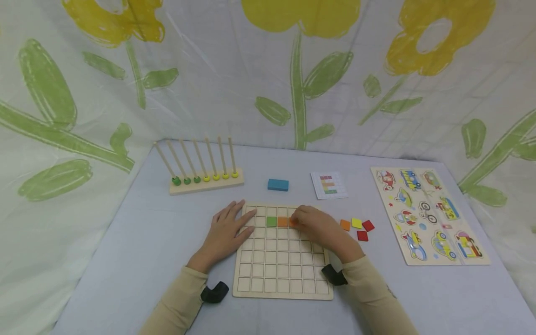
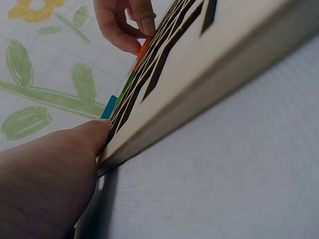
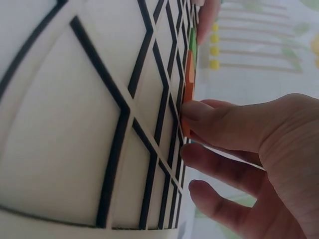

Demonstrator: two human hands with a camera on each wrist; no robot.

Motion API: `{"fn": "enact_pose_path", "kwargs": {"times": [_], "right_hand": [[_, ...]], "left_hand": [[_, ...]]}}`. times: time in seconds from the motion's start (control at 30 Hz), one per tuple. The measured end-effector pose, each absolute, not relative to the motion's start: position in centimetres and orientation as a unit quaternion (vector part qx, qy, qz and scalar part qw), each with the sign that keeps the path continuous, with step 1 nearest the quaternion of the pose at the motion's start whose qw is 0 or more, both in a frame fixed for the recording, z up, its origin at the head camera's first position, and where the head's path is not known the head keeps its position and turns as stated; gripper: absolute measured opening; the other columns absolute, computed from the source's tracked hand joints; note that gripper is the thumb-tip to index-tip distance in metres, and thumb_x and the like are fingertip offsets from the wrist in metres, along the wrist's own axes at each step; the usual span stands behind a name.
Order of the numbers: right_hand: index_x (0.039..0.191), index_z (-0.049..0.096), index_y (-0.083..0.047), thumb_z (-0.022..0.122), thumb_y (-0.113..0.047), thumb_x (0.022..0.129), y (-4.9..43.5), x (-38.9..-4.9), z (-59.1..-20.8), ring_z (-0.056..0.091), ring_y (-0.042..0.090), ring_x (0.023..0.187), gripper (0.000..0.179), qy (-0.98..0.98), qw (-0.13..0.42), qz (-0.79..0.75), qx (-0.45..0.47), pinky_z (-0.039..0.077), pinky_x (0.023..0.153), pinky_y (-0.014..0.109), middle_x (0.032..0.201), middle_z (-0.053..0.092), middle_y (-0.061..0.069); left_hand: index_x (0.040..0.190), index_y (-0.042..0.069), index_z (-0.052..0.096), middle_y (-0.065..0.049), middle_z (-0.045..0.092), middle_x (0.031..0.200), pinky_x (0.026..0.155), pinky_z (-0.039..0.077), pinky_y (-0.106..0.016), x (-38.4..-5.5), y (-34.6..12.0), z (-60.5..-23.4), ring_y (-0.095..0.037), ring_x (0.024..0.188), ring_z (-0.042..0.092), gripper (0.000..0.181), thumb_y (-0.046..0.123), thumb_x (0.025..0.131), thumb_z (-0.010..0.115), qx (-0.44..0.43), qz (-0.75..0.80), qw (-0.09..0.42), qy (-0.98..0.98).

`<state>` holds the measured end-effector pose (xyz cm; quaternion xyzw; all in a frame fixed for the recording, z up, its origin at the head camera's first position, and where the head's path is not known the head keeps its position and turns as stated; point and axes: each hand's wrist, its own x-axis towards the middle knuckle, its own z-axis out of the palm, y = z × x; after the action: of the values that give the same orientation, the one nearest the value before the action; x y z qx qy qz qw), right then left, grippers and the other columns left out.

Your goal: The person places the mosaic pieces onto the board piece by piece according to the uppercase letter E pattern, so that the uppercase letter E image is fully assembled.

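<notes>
A square wooden grid board (image 1: 283,271) lies flat on the table. One green tile (image 1: 271,221) and one orange tile (image 1: 282,222) sit side by side in cells of its second row from the top. My left hand (image 1: 226,235) rests on the board's left edge with fingers spread, the thumb and index finger over the outer cells. With thumb and fingertips, my right hand (image 1: 318,228) pinches a second orange tile (image 3: 186,125) at the cell right of the first. In the head view the fingers cover most of that tile.
Right of the board lie loose orange, yellow (image 1: 356,223) and red tiles (image 1: 362,236). Behind it are a blue block (image 1: 278,185) and a paper card (image 1: 341,184) with a coloured grid pattern. A peg rack with beads (image 1: 207,185) stands back left; a picture puzzle board (image 1: 435,223) lies far right.
</notes>
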<state>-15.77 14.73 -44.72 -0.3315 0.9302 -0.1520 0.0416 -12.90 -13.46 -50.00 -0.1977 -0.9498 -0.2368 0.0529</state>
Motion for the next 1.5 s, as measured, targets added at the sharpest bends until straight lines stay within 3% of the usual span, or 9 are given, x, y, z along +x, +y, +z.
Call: {"fn": "enact_pose_path", "kwargs": {"times": [1.2,1.5], "right_hand": [[0.107,0.067,-0.014,0.068,-0.017,0.090,14.5,-15.7,-44.6,0.060,0.014,0.095,0.017,0.937,0.049,-0.132,-0.321,0.053,0.086,0.029,0.105,0.065,-0.002],[0.111,0.063,-0.012,0.065,-0.018,0.092,16.1,-16.0,-44.3,0.058,0.013,0.099,0.020,0.941,0.057,-0.160,-0.291,0.052,0.087,0.032,0.113,0.060,-0.001]], "left_hand": [[0.142,0.029,0.048,-0.010,0.033,0.153,0.108,0.023,-0.058,-12.9,-13.4,-50.0,-0.032,0.143,0.024,0.047,0.043,0.097,0.051,-0.196,-0.237,0.052,-0.950],[0.142,0.028,0.048,-0.010,0.034,0.153,0.108,0.023,-0.058,-12.9,-13.4,-50.0,-0.032,0.143,0.024,0.047,0.042,0.097,0.051,-0.197,-0.238,0.053,-0.950]]}}
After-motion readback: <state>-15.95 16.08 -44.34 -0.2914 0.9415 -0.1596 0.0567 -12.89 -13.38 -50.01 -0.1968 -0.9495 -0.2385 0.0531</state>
